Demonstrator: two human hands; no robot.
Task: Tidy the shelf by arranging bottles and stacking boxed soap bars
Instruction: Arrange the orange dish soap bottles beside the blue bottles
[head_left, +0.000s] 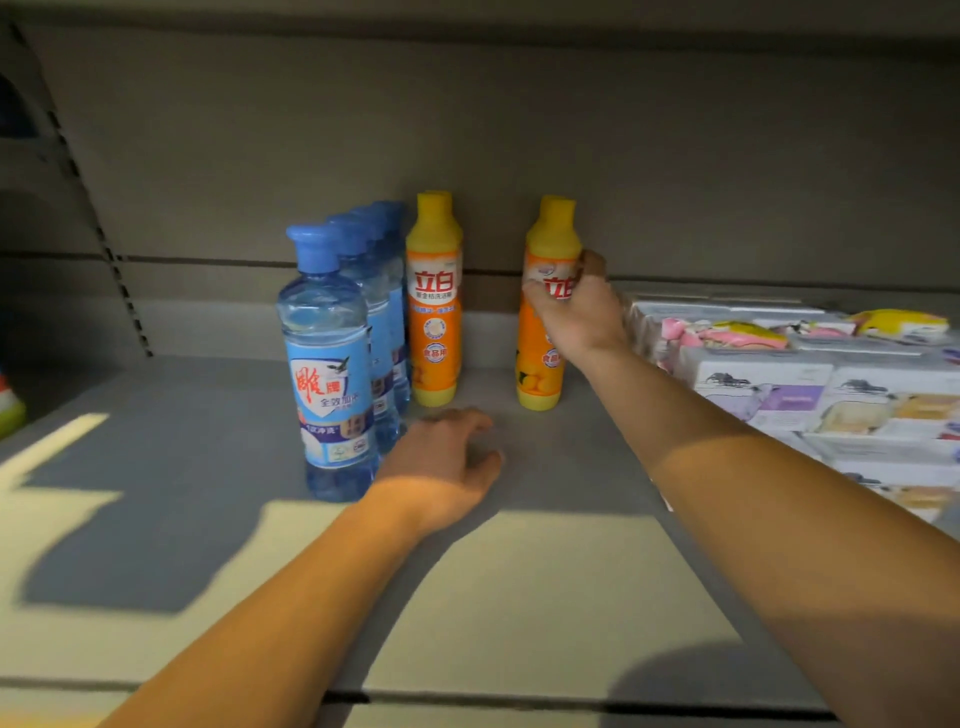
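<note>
A row of several blue bottles (332, 364) stands at the shelf's middle left, running back toward the wall. Right of them an orange bottle with a yellow cap (434, 301) stands upright. A second orange bottle (545, 244) stands further right, and my right hand (576, 312) grips it around its label. My left hand (441, 462) rests on the shelf (519, 571) in front of the first orange bottle, fingers loosely curled, holding nothing. Boxed soap bars (810, 384) are stacked at the right, with several loose pink and yellow packs (748, 332) on top.
The shelf's back wall (519, 130) rises behind the bottles. A slotted upright (88, 208) runs down the left side. A green and orange item (8, 410) shows at the far left edge. Bare shelf lies between the two orange bottles and along the front.
</note>
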